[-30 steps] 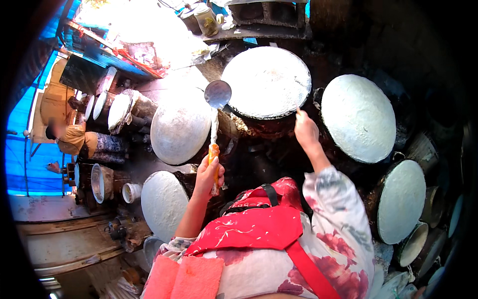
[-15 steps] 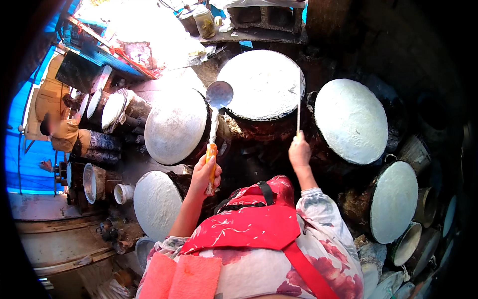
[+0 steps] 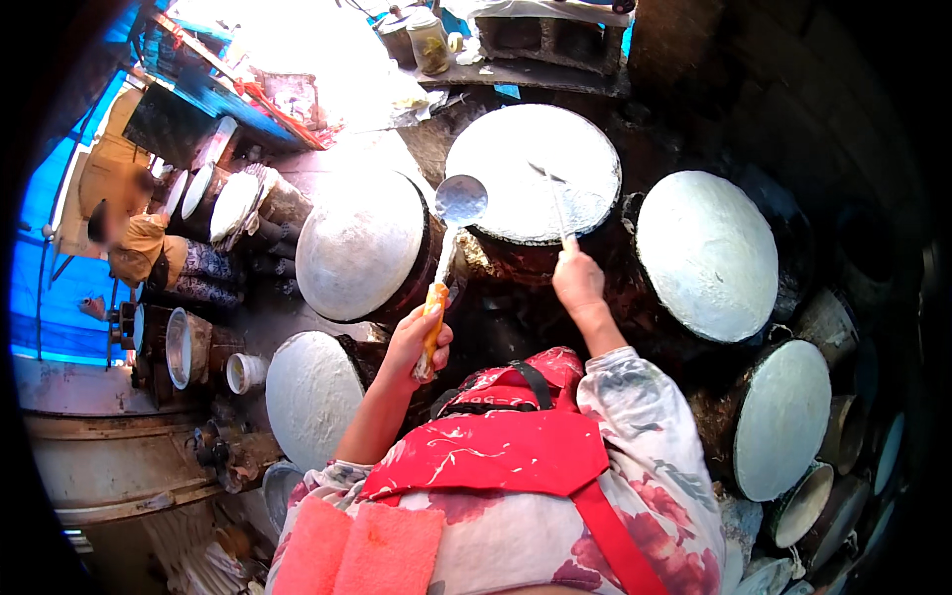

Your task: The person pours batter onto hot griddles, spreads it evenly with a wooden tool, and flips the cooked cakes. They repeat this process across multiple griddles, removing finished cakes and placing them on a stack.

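My left hand [image 3: 420, 345] is wrapped round the orange grip of a ladle [image 3: 461, 201]. The ladle's metal bowl hangs between the left and the far round white tops, and its pale shaft looks coated. In my right hand [image 3: 579, 283] is a thin, spatula-like stick [image 3: 557, 203]; its far end lies over or on the far round white top [image 3: 516, 159], with a dark mark or shadow there. Whether it touches the white surface I cannot tell. Other white tops on dark drums stand to the left [image 3: 359, 248] and right [image 3: 708, 256].
More white-topped drums sit nearer me, at lower left [image 3: 315, 397] and lower right [image 3: 783, 421]. A jar [image 3: 428, 42] stands by concrete blocks at the back. Far left, a person in tan [image 3: 139, 248] is beside several vessels. A small white bucket [image 3: 246, 372] lies at left.
The stick in my right hand has swung left and tilted, from the far top's right edge to over its middle. The ladle stays in my left hand. The whole view has shifted slightly.
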A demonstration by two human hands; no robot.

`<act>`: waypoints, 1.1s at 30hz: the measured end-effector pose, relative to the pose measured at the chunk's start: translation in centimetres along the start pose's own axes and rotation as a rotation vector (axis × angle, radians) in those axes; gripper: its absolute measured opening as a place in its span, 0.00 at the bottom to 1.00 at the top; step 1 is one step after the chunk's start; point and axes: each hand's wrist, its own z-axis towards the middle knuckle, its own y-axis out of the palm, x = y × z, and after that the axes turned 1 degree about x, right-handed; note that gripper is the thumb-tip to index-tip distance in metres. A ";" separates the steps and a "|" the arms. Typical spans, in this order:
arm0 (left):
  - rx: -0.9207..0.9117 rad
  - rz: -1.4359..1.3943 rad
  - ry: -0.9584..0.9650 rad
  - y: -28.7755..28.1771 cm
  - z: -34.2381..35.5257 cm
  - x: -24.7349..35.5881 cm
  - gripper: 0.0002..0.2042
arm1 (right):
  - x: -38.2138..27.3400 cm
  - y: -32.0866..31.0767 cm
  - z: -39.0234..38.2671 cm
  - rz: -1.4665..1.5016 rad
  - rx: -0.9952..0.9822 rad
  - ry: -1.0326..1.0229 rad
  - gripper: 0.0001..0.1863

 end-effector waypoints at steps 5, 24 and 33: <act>0.010 -0.002 -0.003 0.2 0.0 0.5 0.15 | 4.5 -1.1 2.6 0.015 0.022 0.069 0.16; 0.110 0.168 0.040 0.6 1.1 0.5 0.13 | 11.1 -4.4 -1.7 0.019 0.125 -0.041 0.19; 0.153 0.247 0.065 1.7 4.3 1.0 0.13 | -1.6 4.2 -3.0 0.189 -0.003 -0.100 0.19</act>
